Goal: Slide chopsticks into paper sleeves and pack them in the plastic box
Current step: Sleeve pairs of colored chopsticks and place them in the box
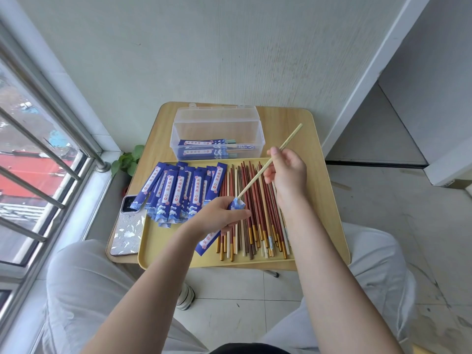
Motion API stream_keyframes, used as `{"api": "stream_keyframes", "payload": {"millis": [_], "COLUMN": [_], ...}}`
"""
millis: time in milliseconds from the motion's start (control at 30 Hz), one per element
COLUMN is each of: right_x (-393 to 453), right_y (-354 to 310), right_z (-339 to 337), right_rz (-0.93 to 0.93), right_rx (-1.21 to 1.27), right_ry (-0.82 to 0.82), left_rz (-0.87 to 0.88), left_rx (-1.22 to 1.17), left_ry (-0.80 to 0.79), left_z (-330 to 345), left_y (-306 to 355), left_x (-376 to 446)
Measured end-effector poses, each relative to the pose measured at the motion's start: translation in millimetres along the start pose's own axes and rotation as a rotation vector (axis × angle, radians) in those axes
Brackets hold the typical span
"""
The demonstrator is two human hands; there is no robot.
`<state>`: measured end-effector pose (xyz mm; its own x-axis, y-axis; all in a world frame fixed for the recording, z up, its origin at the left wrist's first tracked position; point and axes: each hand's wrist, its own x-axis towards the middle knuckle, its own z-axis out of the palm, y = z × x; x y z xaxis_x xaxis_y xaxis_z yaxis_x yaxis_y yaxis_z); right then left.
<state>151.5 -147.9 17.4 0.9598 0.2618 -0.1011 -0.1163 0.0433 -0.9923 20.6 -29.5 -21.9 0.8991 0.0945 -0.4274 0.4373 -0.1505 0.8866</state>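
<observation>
Left hand [221, 213] hovers over the yellow tray [163, 251], fingers curled tight around a blue paper sleeve [208, 240], its open mouth tilted up. Right hand [287, 172] is raised, fingers pinching a pale chopstick [258, 178] mid-shaft, its tip right at the sleeve mouth. Loose chopsticks [255, 221] lie on the tray; the plastic box [217, 134] sits behind on the surface [321, 180].

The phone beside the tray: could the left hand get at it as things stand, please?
Probably not yet: the left hand is holding a paper sleeve. The phone itself lies uncovered nearby.
</observation>
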Motion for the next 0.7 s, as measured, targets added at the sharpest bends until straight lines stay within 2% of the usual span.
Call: {"api": "stream_keyframes", "payload": {"millis": [167, 333, 400, 467, 567, 700], "right_x": [-8.9, -17.5, -17.9, -18.4, -20.0, -31.5], "right_y": [10.8, 20.8, 24.6, 25.6, 33.6, 50.5], "right_z": [10.2, 19.6, 20.9, 20.6, 17.4, 24.1], "right_rz": [0.022, -0.026, -0.009, 0.014, 0.021, 0.057], "right_rx": [-0.132, -0.322, -0.378, -0.464, -0.81, -1.249], "right_ry": [-0.112, -0.273, -0.343, -0.326, -0.377, -0.517], "left_rz": [0.027, 0.01, -0.01, -0.04, -0.107, -0.163], "left_rx": [-0.106, -0.389, -0.456, -0.525, -0.545, -0.358], "left_ry": [0.015, 0.106, 0.161, 0.27, 0.437, 0.585], "left_z": [8.8, 15.4, 13.5, 8.1, 2.1, 4.5], "left_y": [8.0, 18.8, 14.7, 6.0, -2.7, -13.7], "left_x": [-1.2, -1.6, -0.3, 0.6, -0.7, -0.3]}}
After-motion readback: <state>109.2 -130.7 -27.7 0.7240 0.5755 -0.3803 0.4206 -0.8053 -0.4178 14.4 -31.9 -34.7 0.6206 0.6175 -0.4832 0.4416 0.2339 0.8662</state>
